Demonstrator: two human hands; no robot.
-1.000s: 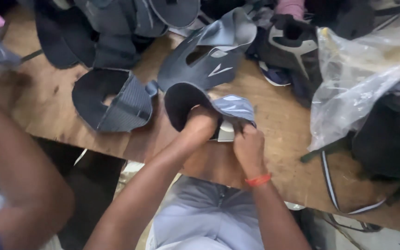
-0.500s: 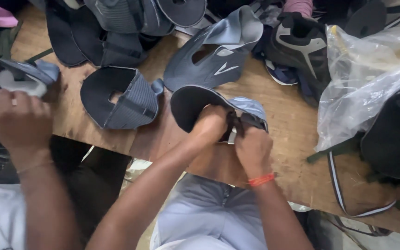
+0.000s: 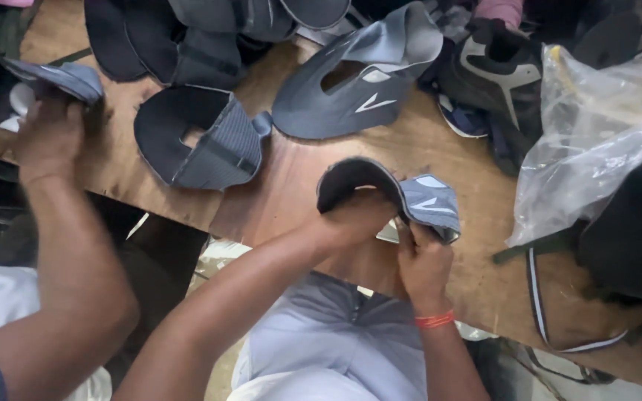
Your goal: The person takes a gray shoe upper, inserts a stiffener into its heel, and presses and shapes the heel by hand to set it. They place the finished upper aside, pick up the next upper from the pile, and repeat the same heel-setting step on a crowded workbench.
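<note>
grey shoe upper [image 3: 410, 194] gripped at the desk [image 3: 299, 186] edge by both hands: left hand [image 3: 354, 217] tucked under its dark lining, right hand [image 3: 425, 263] pinching its lower edge. since a second ago, spread slightly wider, another person's hand [image 3: 50, 134] now at far left. small white piece beneath, mostly hidden. fingertips out of sight.
</note>
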